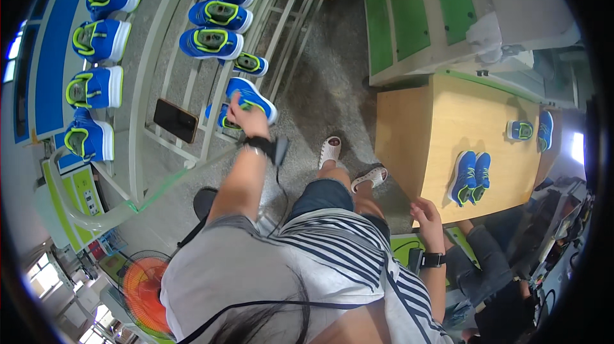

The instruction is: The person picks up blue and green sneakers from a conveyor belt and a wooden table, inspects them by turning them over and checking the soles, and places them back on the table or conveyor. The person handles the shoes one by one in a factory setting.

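My left hand (pixel 249 118) reaches over the metal rack and is closed on a blue sneaker (pixel 259 96) with a white sole. The grip hides part of the shoe. Just beneath, another blue sneaker (pixel 224 116) with lime lining shows partly. Several like it, such as this blue sneaker (pixel 211 42), sit in a row farther along the rack. My right hand (pixel 427 214) hangs by the near corner of the wooden table, fingers loosely bent and apart, with nothing in them. On that tabletop stands a pair of blue sneakers (pixel 469 177).
A dark phone (pixel 176 120) lies on the metal rack (pixel 137 120). More shoes line its left side. The wooden table (pixel 441 133) has further shoes at its right end. Green-panelled equipment (pixel 409 11) stands ahead, an orange fan (pixel 142 286) lower left. Another person's leg (pixel 489 261) is at right.
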`<state>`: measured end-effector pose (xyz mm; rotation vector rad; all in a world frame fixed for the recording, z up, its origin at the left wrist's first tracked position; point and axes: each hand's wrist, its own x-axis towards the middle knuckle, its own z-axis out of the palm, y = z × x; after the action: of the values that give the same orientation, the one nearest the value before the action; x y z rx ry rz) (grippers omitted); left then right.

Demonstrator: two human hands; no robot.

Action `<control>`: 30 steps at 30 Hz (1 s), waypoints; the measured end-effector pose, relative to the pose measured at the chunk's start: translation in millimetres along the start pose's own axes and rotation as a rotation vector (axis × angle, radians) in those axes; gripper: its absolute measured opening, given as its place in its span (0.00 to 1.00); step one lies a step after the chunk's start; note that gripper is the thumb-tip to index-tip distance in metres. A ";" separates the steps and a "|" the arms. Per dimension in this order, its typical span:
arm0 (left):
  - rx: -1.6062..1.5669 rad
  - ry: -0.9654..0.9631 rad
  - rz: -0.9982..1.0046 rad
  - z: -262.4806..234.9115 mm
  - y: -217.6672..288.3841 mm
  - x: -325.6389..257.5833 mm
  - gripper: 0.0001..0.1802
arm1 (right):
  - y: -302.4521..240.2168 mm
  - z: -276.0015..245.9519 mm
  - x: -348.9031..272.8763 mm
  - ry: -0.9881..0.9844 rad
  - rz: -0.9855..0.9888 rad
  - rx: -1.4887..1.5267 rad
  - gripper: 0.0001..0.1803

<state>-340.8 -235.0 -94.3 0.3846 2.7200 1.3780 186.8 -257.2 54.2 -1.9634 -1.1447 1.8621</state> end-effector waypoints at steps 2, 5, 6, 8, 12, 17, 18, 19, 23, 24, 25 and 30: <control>-0.040 -0.213 0.106 -27.2 41.8 -42.8 0.33 | 5.1 2.6 1.7 0.017 0.017 0.022 0.20; -0.034 -0.436 0.233 -6.1 97.3 -49.3 0.33 | 1.7 6.2 3.4 0.017 0.017 0.028 0.20; -0.123 -0.404 0.208 22.8 103.3 -39.8 0.32 | -1.4 8.4 3.1 0.015 0.004 0.032 0.20; -0.181 -0.311 0.173 91.5 102.1 -2.7 0.32 | -9.2 4.3 0.6 0.023 -0.013 0.005 0.20; -0.033 0.033 0.059 177.1 93.0 93.5 0.31 | -4.1 -15.0 -25.4 0.159 0.017 0.013 0.20; 0.572 0.007 -0.202 187.1 38.3 191.3 0.28 | 35.4 -34.1 -57.1 0.238 0.227 0.070 0.20; 0.673 -0.025 -0.202 184.3 42.2 188.3 0.28 | 40.7 -32.7 -60.7 0.225 0.267 0.059 0.21; 0.511 -0.130 -0.081 173.0 39.2 179.3 0.24 | 45.9 -32.0 -62.1 0.228 0.280 0.049 0.21; 0.407 -0.169 0.303 108.4 59.3 116.0 0.30 | 46.0 -16.1 -71.8 0.253 0.291 0.085 0.21; 0.420 -0.198 0.253 99.2 54.2 108.5 0.31 | 41.5 -15.3 -72.0 0.252 0.281 0.092 0.21; 0.430 -0.175 0.144 95.3 36.4 111.4 0.33 | 38.0 -14.0 -73.2 0.258 0.274 0.102 0.21; 0.072 -0.341 -0.669 116.6 -18.2 146.4 0.43 | 50.5 -23.6 -77.3 0.279 0.216 -0.065 0.21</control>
<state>-465.7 -117.0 -170.8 -0.2544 2.2945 0.9286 235.4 -332.9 85.8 -2.3739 -0.9544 1.5895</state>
